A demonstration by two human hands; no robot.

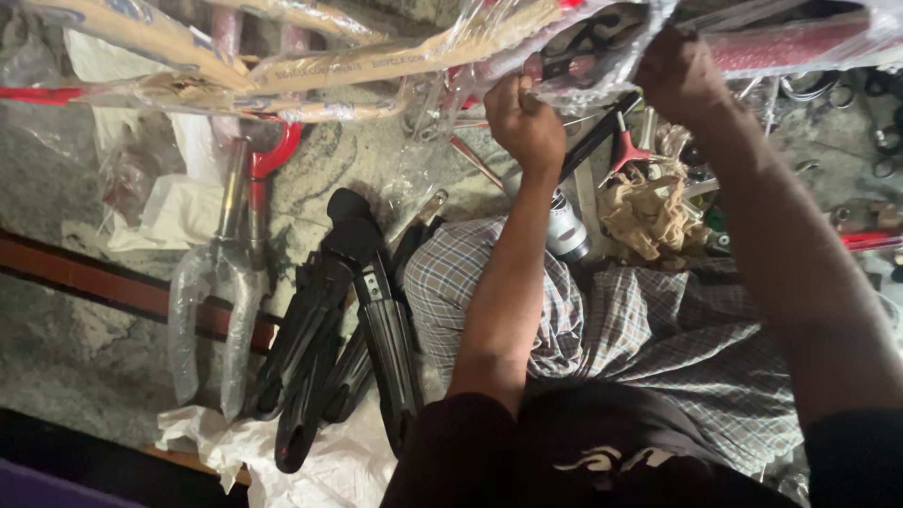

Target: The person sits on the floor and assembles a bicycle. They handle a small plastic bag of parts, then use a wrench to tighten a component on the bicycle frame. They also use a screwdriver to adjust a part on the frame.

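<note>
A red bicycle frame (790,45) wrapped in clear plastic and brown cardboard (376,61) stretches across the top of the head view. My left hand (523,120) is closed on the plastic wrap (602,56) near the frame's middle. My right hand (679,73) grips the same wrap a little to the right, over the red tube. Both forearms reach up from my lap, which is covered by a checked cloth (640,320).
A plastic-wrapped front fork (221,282) lies on the stone floor at left. Black mudguards (348,320) rest beside my knee on white wrapping (310,470). A red-handled tool (625,146), a rag (649,212) and small metal parts lie beyond my lap.
</note>
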